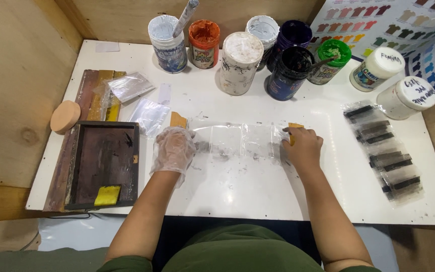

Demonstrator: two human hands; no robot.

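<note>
Right grip: the bare right hand (303, 146) pinches a small tan scraper (295, 129) at the right end of the clear plastic strip (237, 141), fingers closed tight on it.
Left grip: the gloved left hand (173, 149) presses flat on the strip's left end, palm down, holding nothing, just pinning it.
Strip: it lies across the middle of the white table (258, 186), stretched between the two hands, with grey smears showing through it.
Second scraper: another tan piece (178, 120) stands just beyond the gloved hand, untouched.
Done so far: by my reading, four plastic sleeves with black swatches (384, 152) already sit in a row near the right edge, so several samples look finished.
Left to do: the strip in hand looks only faintly marked, so I judge it is mid-way at best.
Paint jars: a cluster of open jars (240, 63) lines the far edge, black, green, orange and white among them.
Tray: a dark tray (104, 163) with a yellow sponge (107, 195) rests at the near left corner.
</note>
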